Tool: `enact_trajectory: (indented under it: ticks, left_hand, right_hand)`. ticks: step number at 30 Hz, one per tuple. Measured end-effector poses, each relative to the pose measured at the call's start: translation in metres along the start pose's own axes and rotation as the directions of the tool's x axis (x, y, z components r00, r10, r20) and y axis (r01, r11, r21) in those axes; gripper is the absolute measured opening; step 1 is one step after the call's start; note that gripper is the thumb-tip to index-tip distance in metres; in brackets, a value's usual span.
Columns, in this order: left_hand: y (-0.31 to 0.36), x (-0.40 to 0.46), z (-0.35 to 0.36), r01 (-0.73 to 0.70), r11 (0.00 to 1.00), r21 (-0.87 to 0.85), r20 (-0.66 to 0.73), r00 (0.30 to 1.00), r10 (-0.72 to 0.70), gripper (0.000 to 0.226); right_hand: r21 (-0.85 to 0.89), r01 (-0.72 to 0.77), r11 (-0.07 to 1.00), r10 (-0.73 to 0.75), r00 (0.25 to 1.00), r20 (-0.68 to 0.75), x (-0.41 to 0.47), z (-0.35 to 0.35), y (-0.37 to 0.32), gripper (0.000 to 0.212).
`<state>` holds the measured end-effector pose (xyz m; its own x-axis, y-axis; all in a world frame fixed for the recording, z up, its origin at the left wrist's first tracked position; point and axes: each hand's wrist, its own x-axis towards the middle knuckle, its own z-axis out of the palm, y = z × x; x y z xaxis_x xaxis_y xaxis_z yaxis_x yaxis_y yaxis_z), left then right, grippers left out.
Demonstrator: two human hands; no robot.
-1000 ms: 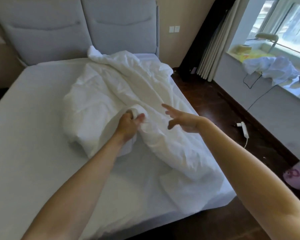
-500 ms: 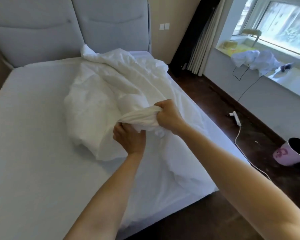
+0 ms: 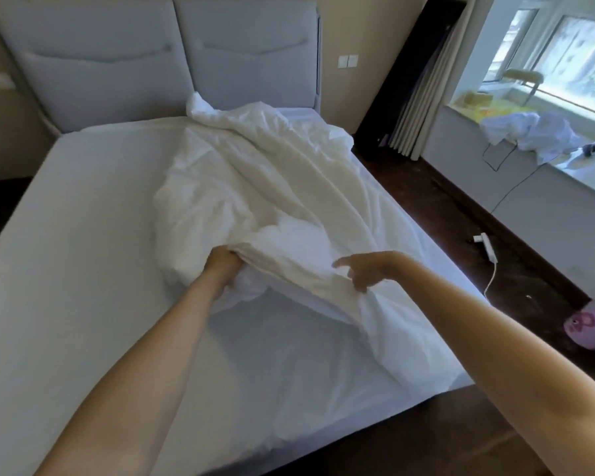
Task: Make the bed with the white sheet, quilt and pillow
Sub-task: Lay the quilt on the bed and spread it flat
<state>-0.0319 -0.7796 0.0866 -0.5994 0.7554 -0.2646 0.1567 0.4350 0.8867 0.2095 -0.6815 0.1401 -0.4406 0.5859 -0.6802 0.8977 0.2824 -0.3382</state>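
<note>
Nearest, the left hand (image 3: 222, 266) is clenched on a bunched fold of the white quilt (image 3: 255, 187), while the right hand (image 3: 368, 269) pinches the same edge, forefinger extended. The quilt lies crumpled on the bed (image 3: 66, 269), toward its right side. Beyond stands the grey headboard (image 3: 152, 60).

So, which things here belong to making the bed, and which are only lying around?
Belong to the job:
white quilt
mattress
left hand
right hand

Just lying about:
pink bin
white plug and cable
white cloth on the window ledge
</note>
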Motion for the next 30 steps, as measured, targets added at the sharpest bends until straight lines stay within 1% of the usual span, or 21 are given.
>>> enact_trajectory:
  ticks: [1, 3, 5, 6, 8, 10, 11, 12, 13, 14, 15, 16, 18, 19, 21, 23, 24, 25, 27, 29, 30]
  left_hand:
    - [0.019, -0.005, -0.014, -0.091, 0.975, 0.205, 0.092, 0.993, 0.073, 0.022]
    - [0.058, -0.025, -0.034, -0.33, 0.77, 0.545, 0.304, 0.934, 0.185, 0.006]
    - [0.077, -0.045, -0.045, -0.535, 0.55, 0.641, 0.437, 0.844, 0.311, 0.008]
    - [0.082, -0.056, -0.052, -0.573, 0.538, 0.618, 0.449, 0.819, 0.357, 0.014]
    - [0.072, -0.065, -0.079, -0.613, 0.669, 0.421, 0.468, 0.778, 0.419, 0.02]
    - [0.042, -0.062, -0.107, -0.491, 0.868, 0.073, 0.446, 0.794, 0.412, 0.026]
    - [0.02, -0.052, -0.115, -0.361, 0.929, -0.082, 0.311, 0.876, 0.368, 0.033]
    - [-0.008, -0.04, -0.118, -0.202, 0.962, -0.184, 0.108, 0.969, 0.224, 0.042]
    - [-0.037, -0.03, -0.117, -0.006, 0.969, -0.246, -0.078, 0.997, -0.013, 0.054]
    - [-0.065, -0.026, -0.113, 0.238, 0.912, -0.333, -0.118, 0.95, -0.29, 0.066]
    - [-0.089, -0.026, -0.108, 0.456, 0.76, -0.462, 0.008, 0.86, -0.51, 0.076]
    - [-0.107, -0.027, -0.102, 0.611, 0.544, -0.575, 0.228, 0.759, -0.61, 0.083]
    - [-0.12, -0.023, -0.092, 0.654, 0.24, -0.717, 0.524, 0.734, -0.432, 0.082]
    - [-0.12, -0.012, -0.092, 0.598, 0.144, -0.789, 0.541, 0.786, -0.3, 0.072]
    - [-0.109, 0.02, -0.103, 0.386, 0.067, -0.92, 0.368, 0.911, -0.188, 0.043]
    - [-0.095, 0.053, -0.131, 0.215, 0.162, -0.963, 0.181, 0.963, -0.202, 0.033]
    - [-0.093, 0.064, -0.148, 0.175, 0.284, -0.943, 0.12, 0.972, -0.202, 0.034]
    - [-0.091, 0.069, -0.166, 0.128, 0.405, -0.905, 0.064, 0.984, -0.167, 0.036]
    - [-0.089, 0.071, -0.193, -0.002, 0.678, -0.735, -0.028, 0.999, -0.028, 0.042]
    - [-0.078, 0.054, -0.217, -0.09, 0.867, -0.491, -0.04, 0.996, 0.081, 0.044]
    - [-0.069, 0.044, -0.228, -0.144, 0.916, -0.375, -0.05, 0.99, 0.135, 0.042]
  right_hand:
    - [0.138, 0.132, 0.982, -0.135, 0.991, 0.014, -0.008, 0.003, -0.021, 0.084]
    - [0.283, 0.392, 0.875, -0.358, 0.919, -0.167, -0.022, 0.015, -0.076, 0.105]
    - [0.123, 0.49, 0.863, -0.426, 0.836, -0.345, -0.019, 0.041, -0.123, 0.115]
    - [0.015, 0.467, 0.884, -0.406, 0.784, -0.47, -0.015, 0.052, -0.137, 0.104]
    - [-0.08, 0.388, 0.918, -0.317, 0.598, -0.736, -0.006, 0.065, -0.155, 0.055]
    - [0.027, 0.425, 0.905, -0.192, 0.464, -0.865, -0.008, 0.073, -0.17, 0.016]
    - [0.112, 0.485, 0.867, -0.133, 0.443, -0.887, -0.01, 0.076, -0.18, 0.013]
    - [0.192, 0.535, 0.823, -0.073, 0.435, -0.898, -0.013, 0.082, -0.194, 0.017]
    - [0.252, 0.572, 0.781, -0.027, 0.434, -0.901, -0.018, 0.086, -0.206, 0.021]
    - [0.297, 0.599, 0.744, 0.0, 0.444, -0.896, -0.024, 0.09, -0.216, 0.025]
    - [0.347, 0.625, 0.699, 0.029, 0.46, -0.887, -0.028, 0.096, -0.225, 0.027]
    - [0.416, 0.657, 0.629, 0.071, 0.484, -0.872, -0.032, 0.1, -0.228, 0.031]
    - [0.557, 0.685, 0.469, 0.172, 0.547, -0.819, -0.037, 0.102, -0.223, 0.041]
    - [0.591, 0.678, 0.436, 0.199, 0.568, -0.799, -0.04, 0.103, -0.217, 0.042]
    - [0.581, 0.629, 0.516, 0.196, 0.573, -0.796, -0.041, 0.107, -0.201, 0.037]
    - [0.53, 0.525, 0.666, 0.182, 0.574, -0.798, -0.031, 0.116, -0.18, 0.031]
    - [0.482, 0.438, 0.759, 0.171, 0.58, -0.796, -0.023, 0.121, -0.168, 0.028]
    - [0.421, 0.311, 0.852, 0.139, 0.641, -0.755, -0.009, 0.126, -0.155, 0.025]
    - [0.207, 0.024, 0.978, 0.074, 0.886, -0.457, 0.005, 0.139, -0.145, 0.006]
    - [0.039, -0.032, 0.999, 0.034, 0.998, -0.059, 0.006, 0.152, -0.162, 0.052]
    - [0.129, 0.001, 0.992, -0.011, 0.997, 0.075, 0.001, 0.157, -0.183, 0.075]
